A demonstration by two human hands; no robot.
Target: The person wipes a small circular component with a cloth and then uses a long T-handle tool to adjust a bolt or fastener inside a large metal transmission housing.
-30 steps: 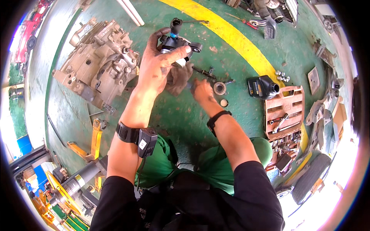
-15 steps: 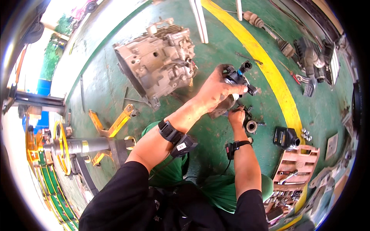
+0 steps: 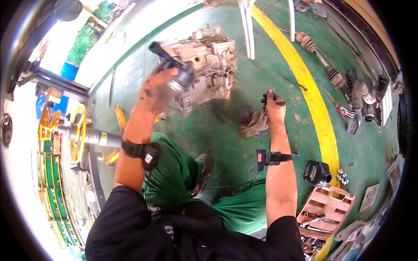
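Observation:
My left hand, motion-blurred, grips a black mechanical part with a silver ring and a dark upper projection, held in front of the grey cast metal housing on the floor. My right hand is raised farther right, fingers curled around something small and dark that I cannot make out. A dirty brown rag lies just left of and below it. A wrench lies beyond it.
An axle shaft, metal parts and white tubes are beyond. A black bottle and pink socket case sit at lower right. Yellow lifting equipment stands at left.
The view has shifted. My left hand has swung left with the black part, turning it over before the housing. My right hand has come up from the small parts on the floor.

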